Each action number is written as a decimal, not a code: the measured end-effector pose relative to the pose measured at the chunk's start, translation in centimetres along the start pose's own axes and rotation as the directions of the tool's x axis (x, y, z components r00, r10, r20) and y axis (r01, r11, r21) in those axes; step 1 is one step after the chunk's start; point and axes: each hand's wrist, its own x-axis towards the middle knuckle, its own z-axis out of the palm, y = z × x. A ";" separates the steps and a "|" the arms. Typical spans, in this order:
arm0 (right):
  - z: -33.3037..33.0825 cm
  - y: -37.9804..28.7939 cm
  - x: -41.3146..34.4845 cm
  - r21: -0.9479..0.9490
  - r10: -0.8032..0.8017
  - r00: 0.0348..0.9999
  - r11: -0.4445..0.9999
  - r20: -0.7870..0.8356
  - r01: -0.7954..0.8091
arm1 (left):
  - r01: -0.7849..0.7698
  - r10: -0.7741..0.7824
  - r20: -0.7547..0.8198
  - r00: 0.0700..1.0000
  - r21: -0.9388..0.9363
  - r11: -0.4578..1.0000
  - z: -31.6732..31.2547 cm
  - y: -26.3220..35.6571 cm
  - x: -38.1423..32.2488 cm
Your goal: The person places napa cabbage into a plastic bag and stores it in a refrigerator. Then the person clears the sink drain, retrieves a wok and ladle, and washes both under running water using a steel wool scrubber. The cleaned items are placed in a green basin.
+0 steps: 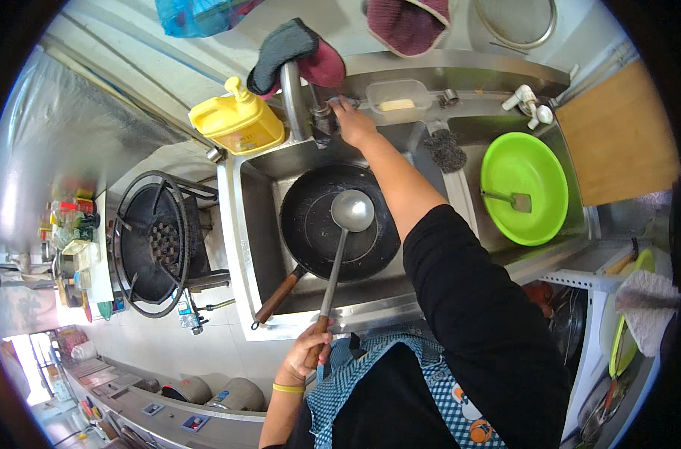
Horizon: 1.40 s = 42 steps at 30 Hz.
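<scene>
My left hand (308, 347) grips the wooden handle of a metal ladle (352, 211). The ladle's round bowl is over a black wok (312, 224) that sits in the left basin of a stainless-steel sink (256, 252). The wok's own wooden handle (278, 297) rests across the sink's front left rim. My right hand (356, 124) reaches past the wok to the back of the sink, its fingers beside the base of the tap (295, 101). What those fingers touch is too small to make out. A grey and red cloth mitt (298, 59) hangs over the tap.
A yellow jug (236, 124) stands left of the tap. Right of it are a plastic tub (396, 88) and a steel-wool scourer (446, 150). A green basin (542, 168) holding a spatula (521, 202) fills the right sink. A gas burner (155, 241) lies to the left.
</scene>
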 end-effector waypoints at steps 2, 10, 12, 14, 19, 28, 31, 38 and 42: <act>0.5 0.1 0.7 -0.053 0.040 0.997 0.998 0.068 -0.036 | -0.010 0.010 0.018 1.000 -0.024 1.000 -0.1 -0.2 0.0; -0.8 0.9 -2.5 0.282 0.234 0.970 0.937 -0.067 -0.206 | -0.021 0.025 0.074 0.997 -0.066 0.998 -0.6 0.0 -0.7; -1.1 1.3 -4.4 0.512 0.265 0.940 0.850 -0.215 -0.122 | -0.006 0.012 0.092 0.996 -0.062 0.998 -0.9 0.3 -1.5; -1.6 1.6 -5.9 0.845 0.289 0.946 0.534 -0.144 -0.034 | 0.012 -0.009 0.044 0.999 -0.077 0.997 -1.2 0.4 -2.3; -3.8 -0.5 -6.3 0.837 0.194 0.978 0.521 0.076 -0.168 | -0.057 0.059 0.026 0.998 -0.055 0.997 -1.2 0.2 -3.5; -6.0 -7.6 -3.4 0.258 0.037 0.998 0.966 -0.048 -0.023 | -0.167 0.169 -0.041 0.985 0.046 0.985 -0.7 -0.3 -5.1; -5.5 -5.7 -3.2 0.262 -0.025 0.992 0.963 -0.121 0.056 | -0.200 0.202 -0.046 0.978 0.038 0.979 -0.7 -0.4 -5.8; -2.8 -1.0 -3.4 0.459 0.018 0.969 0.883 -0.245 0.100 | -0.233 0.235 0.006 0.972 -0.105 0.967 -1.0 -0.2 -6.4; -2.6 -0.9 -3.7 0.455 -0.015 0.971 0.882 -0.237 0.125 | -0.246 0.257 0.036 0.966 -0.184 0.952 -0.8 0.1 -6.8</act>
